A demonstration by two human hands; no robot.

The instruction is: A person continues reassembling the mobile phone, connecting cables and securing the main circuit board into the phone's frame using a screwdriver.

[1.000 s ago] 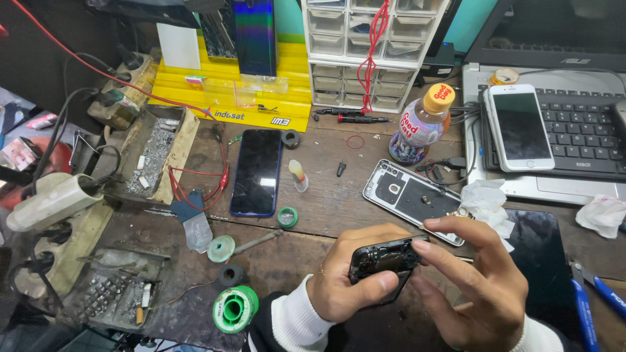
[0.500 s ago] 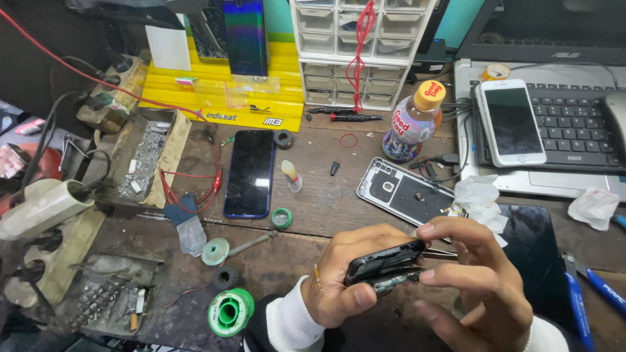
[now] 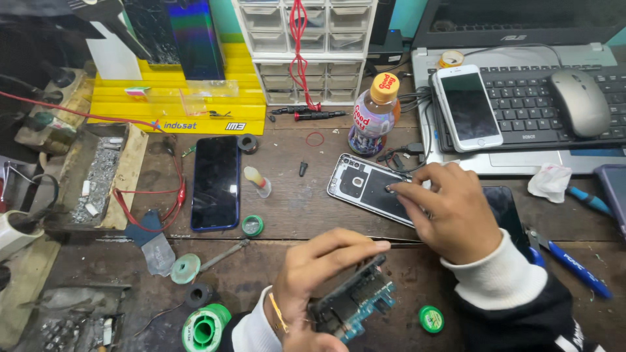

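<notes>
My left hand [image 3: 319, 274] grips an opened phone body [image 3: 355, 301], tilted on edge, with its blue circuit board showing. My right hand [image 3: 443, 205] has reached forward and its fingertips pinch something small on the phone back cover [image 3: 362, 184] that lies flat on the wooden bench; what they pinch is too small to tell. A dark phone [image 3: 216, 182] lies face up to the left of the cover. A small glue tube [image 3: 257, 181] lies between them.
A plastic bottle [image 3: 373, 116] stands behind the cover. A laptop [image 3: 521, 98] at the back right carries a white phone [image 3: 467, 107] and a mouse [image 3: 579, 101]. Green tape rolls [image 3: 205, 326], a blue-handled tool [image 3: 574, 264], a yellow box [image 3: 176, 107] and a drawer cabinet [image 3: 306, 45] surround the work spot.
My right hand let go of the phone body and moved forward to the back cover. My left hand lowered the phone body and now holds it alone.
</notes>
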